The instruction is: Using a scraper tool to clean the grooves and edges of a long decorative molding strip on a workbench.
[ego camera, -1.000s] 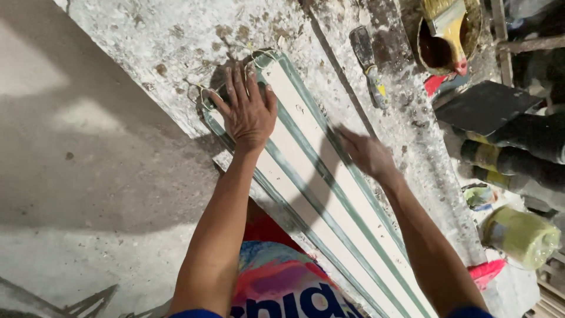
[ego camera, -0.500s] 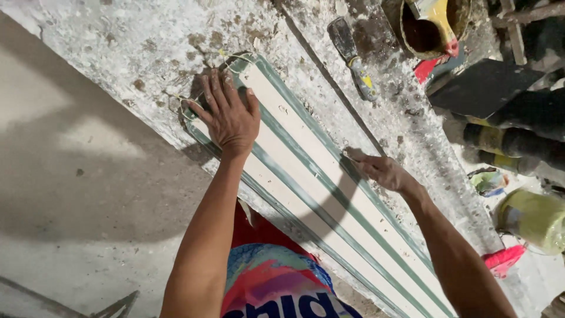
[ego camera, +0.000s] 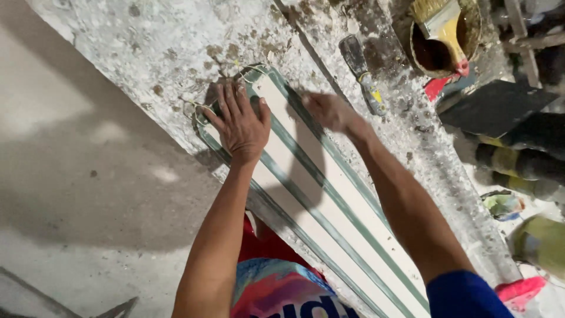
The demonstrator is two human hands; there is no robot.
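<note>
The left hand [ego camera: 240, 125] lies flat, fingers spread, on the near end of a long white panel [ego camera: 329, 218] with green stripes, which rests along a rough, paint-spattered surface [ego camera: 170, 47]. The right hand [ego camera: 326, 111], blurred, touches the panel's far edge just beside the left hand. Beyond it a scraper [ego camera: 364, 73] with a dark blade lies on the surface. Further off a pot [ego camera: 444, 38] holds a yellow brush [ego camera: 438, 17]. At the right edge are a dark board [ego camera: 494, 106] and several cans [ego camera: 538, 241]. A pink object [ego camera: 521, 290] lies near the bottom corner.
</note>
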